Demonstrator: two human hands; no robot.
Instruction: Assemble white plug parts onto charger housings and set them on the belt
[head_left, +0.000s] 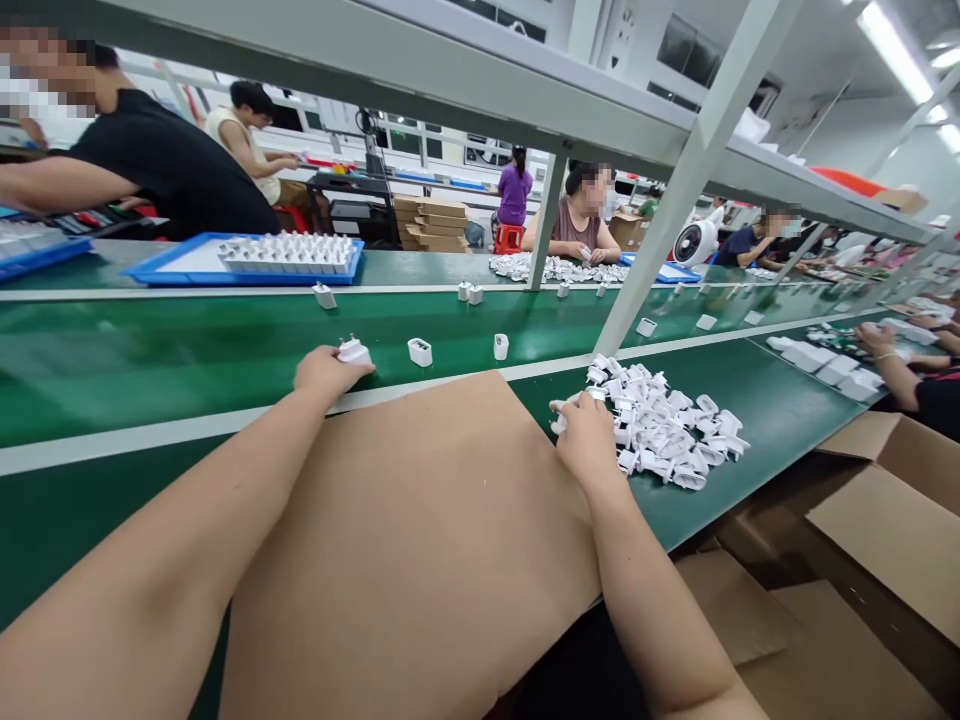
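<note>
My left hand (328, 375) grips a white plug charger (355, 351) over the green belt, its metal prongs pointing up. To its right on the belt stand two white charger housings (420, 352), seemingly open at the top. My right hand (587, 438) is closed at the left edge of a heap of small white plastic plug parts (671, 425). White pieces show at its fingertips; the fingers partly hide them. Between my forearms lies a large sheet of brown cardboard (442, 530).
A slanted metal post (690, 190) rises by the heap, under an overhead shelf beam (420, 80). Across the belt is a blue tray (165, 272) with rows of white parts. Co-workers sit opposite and at right. Open cardboard boxes (885, 530) stand at lower right.
</note>
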